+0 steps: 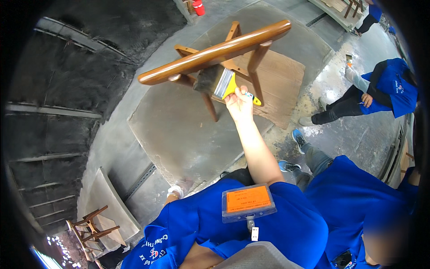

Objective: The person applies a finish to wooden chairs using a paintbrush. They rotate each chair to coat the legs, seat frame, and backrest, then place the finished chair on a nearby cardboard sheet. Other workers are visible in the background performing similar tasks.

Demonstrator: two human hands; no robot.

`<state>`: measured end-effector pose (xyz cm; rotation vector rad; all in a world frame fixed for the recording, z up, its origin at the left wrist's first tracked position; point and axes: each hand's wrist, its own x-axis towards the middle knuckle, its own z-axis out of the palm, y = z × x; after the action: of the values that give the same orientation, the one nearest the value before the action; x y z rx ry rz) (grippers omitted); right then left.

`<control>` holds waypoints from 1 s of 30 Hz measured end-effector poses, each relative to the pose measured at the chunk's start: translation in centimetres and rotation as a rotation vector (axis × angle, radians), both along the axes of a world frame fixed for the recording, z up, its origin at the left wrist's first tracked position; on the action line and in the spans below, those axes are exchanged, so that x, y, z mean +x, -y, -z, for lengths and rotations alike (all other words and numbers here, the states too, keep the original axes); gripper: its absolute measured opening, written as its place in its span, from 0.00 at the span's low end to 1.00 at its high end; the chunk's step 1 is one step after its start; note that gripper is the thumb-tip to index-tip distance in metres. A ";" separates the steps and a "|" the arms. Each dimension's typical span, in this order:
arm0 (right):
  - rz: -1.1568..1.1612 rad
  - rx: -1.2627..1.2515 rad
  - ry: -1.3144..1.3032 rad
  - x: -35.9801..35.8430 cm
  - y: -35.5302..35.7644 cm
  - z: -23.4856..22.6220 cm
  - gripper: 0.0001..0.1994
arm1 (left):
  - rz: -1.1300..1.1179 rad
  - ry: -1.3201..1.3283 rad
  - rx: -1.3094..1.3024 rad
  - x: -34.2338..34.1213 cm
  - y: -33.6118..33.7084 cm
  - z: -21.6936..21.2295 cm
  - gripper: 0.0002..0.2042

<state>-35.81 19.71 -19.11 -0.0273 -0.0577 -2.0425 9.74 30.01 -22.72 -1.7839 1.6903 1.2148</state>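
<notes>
A wide flat paintbrush (230, 85) with a yellow handle, silver ferrule and dark bristles is in my right hand (239, 104), fingers wrapped round its handle. Its bristles are up against or just in front of a glossy brown wooden furniture frame (215, 53), below the long rounded top rail; whether they touch the wood I cannot tell. Slanting legs carry the frame over a sheet of brown cardboard (282, 85) on a grey board (179, 130). My left hand (180, 188), in a whitish glove, is low beside my body; its fingers are blurred.
Close on my right stands a person in a blue shirt (354, 193). Farther right another person (394, 87) holds a brush (349, 59). A dark panelled wall (53, 89) runs along the left. Another wooden frame (96, 226) sits lower left; a red bucket (198, 7) stands at the back.
</notes>
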 end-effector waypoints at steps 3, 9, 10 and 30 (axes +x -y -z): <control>0.006 0.169 0.080 1.8 2.7 -1.0 0.11 | -0.123 0.011 0.023 2.2 -0.5 -0.9 0.19; 0.244 0.993 -0.127 1.8 2.3 -1.9 0.12 | -0.243 0.169 0.104 7.0 -2.3 -4.3 0.17; 0.259 0.648 -0.123 2.0 1.8 -2.3 0.12 | -0.237 0.167 0.114 7.9 -2.1 -4.4 0.17; 0.416 0.106 0.236 6.5 5.0 2.2 0.10 | -0.152 0.009 0.037 12.7 1.0 -1.2 0.19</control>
<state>-29.33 14.74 -21.29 0.2907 -0.0972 -2.4532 22.47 28.97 -21.49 -1.9219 1.5398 1.2898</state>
